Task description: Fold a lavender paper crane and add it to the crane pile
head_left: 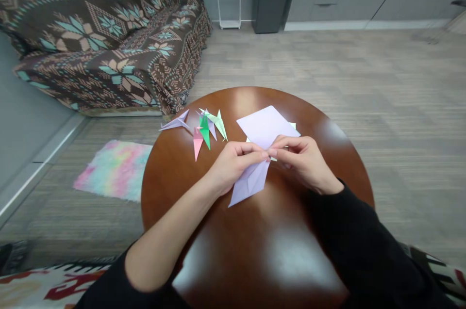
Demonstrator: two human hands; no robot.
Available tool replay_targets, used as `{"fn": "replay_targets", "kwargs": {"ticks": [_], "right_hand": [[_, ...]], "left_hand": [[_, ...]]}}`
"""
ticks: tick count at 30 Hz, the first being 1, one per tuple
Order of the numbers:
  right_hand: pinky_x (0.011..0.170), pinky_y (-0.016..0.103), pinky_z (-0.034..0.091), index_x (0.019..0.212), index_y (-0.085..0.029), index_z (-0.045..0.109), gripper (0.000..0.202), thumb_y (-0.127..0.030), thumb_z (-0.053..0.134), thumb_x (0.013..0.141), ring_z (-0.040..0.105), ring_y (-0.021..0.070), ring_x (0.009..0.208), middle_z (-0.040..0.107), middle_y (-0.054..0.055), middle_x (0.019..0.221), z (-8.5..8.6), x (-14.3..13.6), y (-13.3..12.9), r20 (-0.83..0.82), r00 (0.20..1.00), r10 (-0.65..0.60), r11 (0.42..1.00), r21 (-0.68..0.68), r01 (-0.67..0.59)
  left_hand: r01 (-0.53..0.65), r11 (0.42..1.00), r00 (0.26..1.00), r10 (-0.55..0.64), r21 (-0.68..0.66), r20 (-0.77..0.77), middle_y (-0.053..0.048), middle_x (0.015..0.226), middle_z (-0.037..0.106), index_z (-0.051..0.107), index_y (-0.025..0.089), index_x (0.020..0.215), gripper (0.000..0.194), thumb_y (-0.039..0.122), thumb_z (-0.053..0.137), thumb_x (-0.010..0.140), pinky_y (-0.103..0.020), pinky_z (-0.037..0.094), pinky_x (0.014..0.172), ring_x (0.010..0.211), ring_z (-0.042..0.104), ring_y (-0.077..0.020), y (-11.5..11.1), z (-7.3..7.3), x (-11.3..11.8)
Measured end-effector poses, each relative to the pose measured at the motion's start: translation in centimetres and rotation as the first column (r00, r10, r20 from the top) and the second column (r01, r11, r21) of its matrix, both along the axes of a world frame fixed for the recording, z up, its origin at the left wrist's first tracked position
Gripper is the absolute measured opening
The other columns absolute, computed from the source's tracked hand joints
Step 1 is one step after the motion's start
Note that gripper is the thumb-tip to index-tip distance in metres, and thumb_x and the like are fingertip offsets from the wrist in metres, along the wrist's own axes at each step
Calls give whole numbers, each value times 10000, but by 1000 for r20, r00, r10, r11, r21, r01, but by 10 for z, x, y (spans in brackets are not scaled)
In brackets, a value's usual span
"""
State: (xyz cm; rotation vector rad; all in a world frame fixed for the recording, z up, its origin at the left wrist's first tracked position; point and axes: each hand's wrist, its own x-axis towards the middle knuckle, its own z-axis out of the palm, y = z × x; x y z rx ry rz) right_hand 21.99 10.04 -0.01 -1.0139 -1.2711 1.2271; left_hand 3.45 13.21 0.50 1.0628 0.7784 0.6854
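on the round table (167,178), a purple sheet (267,127) lies flat, seemingly left to fold. near the middle, the left hand (238,161) and right hand (300,156), nearly closed, both pinch a part-folded paper (251,183). several small figures (204,130) at left look finished.

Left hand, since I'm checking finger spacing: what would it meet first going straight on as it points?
The left hand would probably meet the right hand first, its fingertips close ahead at the folded lilac paper; whether they touch is unclear.
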Motion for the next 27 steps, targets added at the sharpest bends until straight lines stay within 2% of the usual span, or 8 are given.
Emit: {"fn": "replay_targets", "kwargs": {"ticks": [8, 16, 20, 22, 24, 25, 27], "right_hand": [[530, 271, 272, 727, -188, 768, 83, -218, 799, 797, 383, 71, 546, 632, -25, 670, -4, 1, 0, -14, 1000, -22, 1000, -4, 22], [489, 258, 225, 693, -170, 718, 127, -234, 790, 775, 357, 59, 492, 587, -35, 616, -6, -4, -1, 37, 991, -125, 992, -28, 126], [489, 263, 243, 681, -171, 692, 174, -267, 751, 813, 356, 74, 487, 516, -47, 556, -8, -8, -2, 75, 984, -160, 987, -14, 161], [501, 264, 273, 708, -173, 697, 204, -311, 711, 858, 367, 84, 498, 483, -51, 540, -9, -11, -1, 108, 969, -220, 975, 9, 220], [544, 261, 341, 816, -177, 713, 176, -342, 694, 874, 426, 98, 546, 526, -40, 603, -9, -14, 0, 122, 954, -275, 961, 29, 274], [575, 261, 377, 883, -181, 710, 171, -350, 706, 862, 469, 107, 588, 565, -30, 664, -9, -15, 1, 112, 955, -275, 961, 18, 275], [641, 268, 431, 944, -187, 688, 217, -349, 750, 814, 542, 130, 682, 617, -10, 775, -10, -18, 1, 78, 979, -186, 981, -48, 190]], "left_hand": [[-54, 986, 997, 62, 161, -50, -22, 667, 670, 772, 132, 719, 232, 359, 820, 712, -241, 337, 599, 612, 512, -105, -3, 1, 4], [-56, 981, 996, 69, 185, -64, -3, 643, 656, 749, 134, 719, 260, 369, 853, 678, -236, 361, 597, 588, 511, -97, -3, 0, 4], [-70, 981, 994, 85, 182, -74, 3, 626, 647, 742, 137, 699, 258, 372, 847, 680, -235, 347, 575, 571, 499, -93, -3, -1, 5], [-103, 979, 991, 117, 174, -71, -4, 656, 666, 742, 139, 710, 244, 362, 838, 694, -237, 362, 580, 582, 519, -98, -3, -2, 5], [-163, 971, 985, 171, 175, -32, -20, 719, 700, 748, 141, 759, 229, 353, 823, 718, -242, 412, 622, 631, 572, -117, -2, -3, 5], [-205, 962, 978, 208, 180, -2, -29, 755, 714, 750, 141, 790, 226, 348, 817, 728, -247, 440, 657, 669, 601, -128, -1, -4, 5], [-293, 937, 956, 289, 192, 51, -27, 785, 718, 736, 146, 846, 236, 329, 823, 726, -244, 468, 700, 713, 629, -134, 2, -6, 5]]}}
